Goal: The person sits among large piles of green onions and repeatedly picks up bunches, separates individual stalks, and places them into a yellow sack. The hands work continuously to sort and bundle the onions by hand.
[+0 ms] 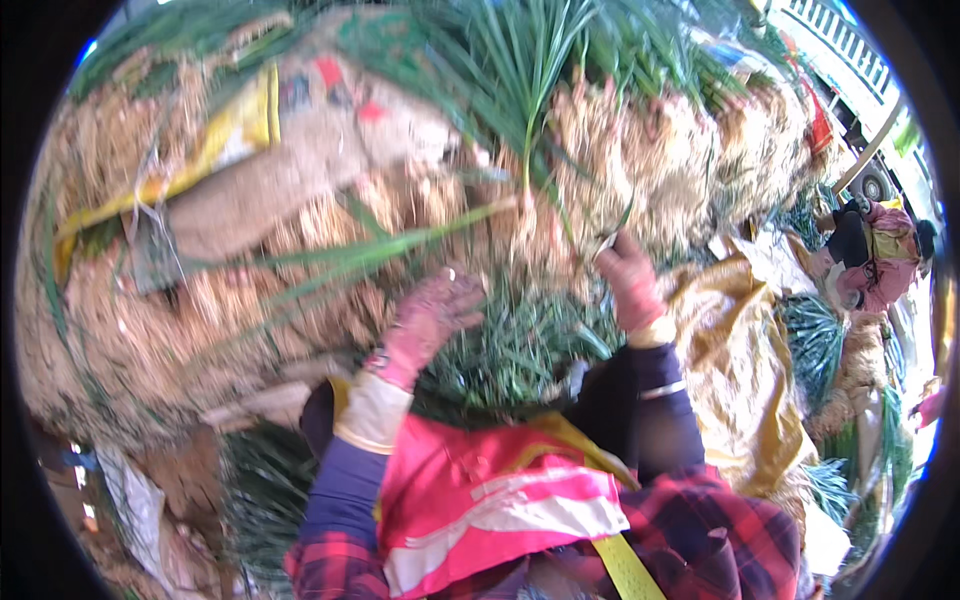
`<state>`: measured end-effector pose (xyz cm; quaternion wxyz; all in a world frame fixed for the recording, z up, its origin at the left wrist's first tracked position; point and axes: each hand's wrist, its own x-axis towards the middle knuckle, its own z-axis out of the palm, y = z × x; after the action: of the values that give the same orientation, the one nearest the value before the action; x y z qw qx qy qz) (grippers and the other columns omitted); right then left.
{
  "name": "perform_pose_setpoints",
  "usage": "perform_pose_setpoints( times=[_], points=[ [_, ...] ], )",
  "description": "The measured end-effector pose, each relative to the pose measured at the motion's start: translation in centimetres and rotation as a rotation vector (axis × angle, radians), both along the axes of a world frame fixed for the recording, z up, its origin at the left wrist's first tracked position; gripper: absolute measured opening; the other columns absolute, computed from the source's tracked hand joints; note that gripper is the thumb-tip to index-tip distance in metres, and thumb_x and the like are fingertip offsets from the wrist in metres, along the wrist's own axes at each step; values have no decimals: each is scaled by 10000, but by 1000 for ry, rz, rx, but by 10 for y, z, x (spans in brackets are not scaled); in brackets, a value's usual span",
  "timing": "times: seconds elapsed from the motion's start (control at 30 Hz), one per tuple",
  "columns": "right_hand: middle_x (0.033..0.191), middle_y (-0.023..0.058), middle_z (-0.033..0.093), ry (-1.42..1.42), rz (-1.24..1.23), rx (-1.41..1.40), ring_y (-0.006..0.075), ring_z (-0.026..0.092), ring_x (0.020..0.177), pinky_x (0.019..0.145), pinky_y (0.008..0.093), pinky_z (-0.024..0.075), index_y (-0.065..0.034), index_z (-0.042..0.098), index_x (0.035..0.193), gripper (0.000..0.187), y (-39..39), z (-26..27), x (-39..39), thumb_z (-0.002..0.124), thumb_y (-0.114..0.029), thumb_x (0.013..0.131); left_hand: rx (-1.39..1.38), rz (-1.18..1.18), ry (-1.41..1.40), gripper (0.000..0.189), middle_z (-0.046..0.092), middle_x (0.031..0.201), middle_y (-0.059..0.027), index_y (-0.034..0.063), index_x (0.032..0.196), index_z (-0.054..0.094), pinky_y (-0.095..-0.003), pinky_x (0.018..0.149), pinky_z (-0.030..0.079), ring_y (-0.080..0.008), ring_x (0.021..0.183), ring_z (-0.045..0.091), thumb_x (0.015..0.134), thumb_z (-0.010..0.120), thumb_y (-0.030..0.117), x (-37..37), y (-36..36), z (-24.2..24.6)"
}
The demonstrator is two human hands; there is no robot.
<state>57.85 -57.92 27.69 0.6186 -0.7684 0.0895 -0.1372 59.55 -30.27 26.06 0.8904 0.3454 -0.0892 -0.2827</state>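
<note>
My left hand (435,319), in a pinkish, soiled glove, is over the trimmed greens with its fingers slightly spread and nothing plainly in it. My right hand (631,283), in a similar glove, is closed on a thin dark-green piece (625,213); whether leaf or blade, I cannot tell. Beyond and between the hands, a green onion plant (529,135) stands out with its long leaves fanned upward and pale roots below. Another long green stalk (375,247) lies blurred across the bundles to the left. Cut green leaves (517,349) are heaped before my lap.
Stacked onion bundles (660,157) with dry roots run across the front. A burlap sack (277,180) and a yellow sack (225,142) lie on them at left. A tan woven sheet (735,352) is at my right. A person (877,255) crouches farther right, near a vehicle wheel (872,185).
</note>
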Motion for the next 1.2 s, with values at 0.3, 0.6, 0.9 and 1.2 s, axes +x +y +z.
perform_pose_setpoints(
  times=[0.3, 0.6, 0.9, 1.2],
  points=[
    [741, 69, 531, 248, 386, 469, 149, 524, 570, 469, 265, 438, 42, 522, 963, 254, 79, 57, 45, 572, -120, 773, 266, 418, -51, 360, 538, 1123, -107, 12, 1143, 463, -359, 866, 427, -239, 965, 549, 877, 424, 251, 66, -38, 2],
    [778, 68, 545, -893, 253, -743, 205, 488, 627, 586, 327, 432, -39, 542, 1009, 247, -32, 148, 179, 497, -59, 767, 573, 135, -218, 292, 625, 901, -139, -29, 997, 566, -364, 757, 502, -250, 790, 618, 846, 513, 215, -2, 0, 40],
    [1172, 80, 520, -448, 302, -335, 210, 514, 1048, 842, 258, 411, -21, 484, 1185, 403, -165, 123, 126, 512, -60, 784, 593, 39, -254, 305, 621, 878, -152, -61, 983, 571, -318, 707, 522, -233, 778, 626, 844, 496, 200, -20, 25, 54],
    [1066, 62, 580, -99, 336, -467, 186, 541, 1004, 815, 285, 433, -63, 584, 1048, 252, -25, 92, -60, 503, -194, 848, 688, -32, -501, 234, 625, 848, -105, -28, 862, 617, -290, 750, 474, -195, 811, 602, 751, 500, 141, -33, -6, 75]
  ],
)
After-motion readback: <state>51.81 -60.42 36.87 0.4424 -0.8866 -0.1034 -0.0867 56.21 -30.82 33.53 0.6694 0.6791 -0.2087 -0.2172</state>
